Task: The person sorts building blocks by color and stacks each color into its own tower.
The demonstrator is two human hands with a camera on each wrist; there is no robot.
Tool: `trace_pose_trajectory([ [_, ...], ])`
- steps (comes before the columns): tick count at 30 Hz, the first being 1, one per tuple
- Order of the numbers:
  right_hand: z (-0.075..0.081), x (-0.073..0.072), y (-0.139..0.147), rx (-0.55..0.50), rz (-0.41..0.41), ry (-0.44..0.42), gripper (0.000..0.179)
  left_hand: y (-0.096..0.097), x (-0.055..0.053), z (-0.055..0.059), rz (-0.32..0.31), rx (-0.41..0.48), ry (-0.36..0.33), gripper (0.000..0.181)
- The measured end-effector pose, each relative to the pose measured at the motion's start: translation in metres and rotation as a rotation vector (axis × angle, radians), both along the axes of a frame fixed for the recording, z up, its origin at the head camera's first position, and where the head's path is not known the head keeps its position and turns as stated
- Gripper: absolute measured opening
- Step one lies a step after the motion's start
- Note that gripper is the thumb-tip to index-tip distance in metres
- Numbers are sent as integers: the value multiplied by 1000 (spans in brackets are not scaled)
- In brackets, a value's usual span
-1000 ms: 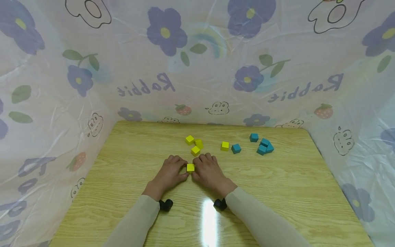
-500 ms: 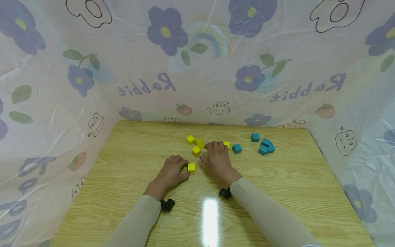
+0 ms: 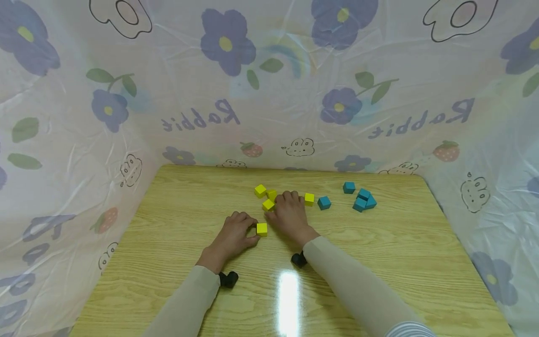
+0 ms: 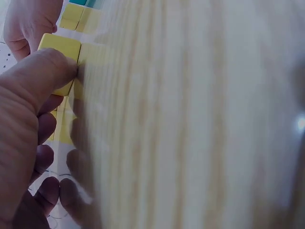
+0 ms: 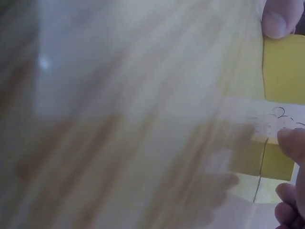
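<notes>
My left hand pinches a yellow cube on the wooden tabletop, thumb in front and fingers behind. In the left wrist view its thumb lies across the side of that cube. To the right and farther back, my right hand has thumb and fingers around a second yellow cube, partly hidden. In the right wrist view the thumb overlaps the near side of this block, and curled fingertips sit at its other side. A yellow wedge-like block and another yellow cube lie just behind.
Right of my right hand stand a yellow cube and a blue cube. Several more blue blocks cluster farther right, with one blue cube behind them. A patterned curtain encloses the table's back and sides.
My right hand left the front cube, moved back and right, then shifted left onto the second yellow cube. My left hand still holds the front cube in place.
</notes>
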State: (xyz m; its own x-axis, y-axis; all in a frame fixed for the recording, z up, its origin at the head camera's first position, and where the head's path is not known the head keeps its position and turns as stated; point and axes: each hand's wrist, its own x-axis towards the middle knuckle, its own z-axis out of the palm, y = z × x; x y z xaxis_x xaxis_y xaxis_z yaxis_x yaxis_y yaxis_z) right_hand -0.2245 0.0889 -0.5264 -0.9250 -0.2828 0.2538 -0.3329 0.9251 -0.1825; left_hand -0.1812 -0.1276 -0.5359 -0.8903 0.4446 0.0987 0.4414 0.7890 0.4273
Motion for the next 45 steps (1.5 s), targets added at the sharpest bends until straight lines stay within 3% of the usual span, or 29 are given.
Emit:
trace_pose_trajectory([
  [7, 1, -2, -3, 24, -20, -42, 39, -3, 0, 0, 2, 18, -16, 41],
  [12, 2, -2, 1, 3, 16, -48, 36, -4, 0, 1, -2, 48, -35, 40],
  [20, 11, 12, 33, 36, 214, 5, 35, -3, -1, 1, -16, 27, -33, 40],
  [24, 12, 22, 46, 68, 326, -12, 31, -1, -2, 2, -25, -1, -32, 41],
  [28, 8, 28, 49, 50, 387, -35, 30, 0, -2, 3, -23, -12, -31, 41],
  [45, 1, 29, 42, 33, 404, -70, 29, 1, -2, 2, -26, 8, -23, 40],
])
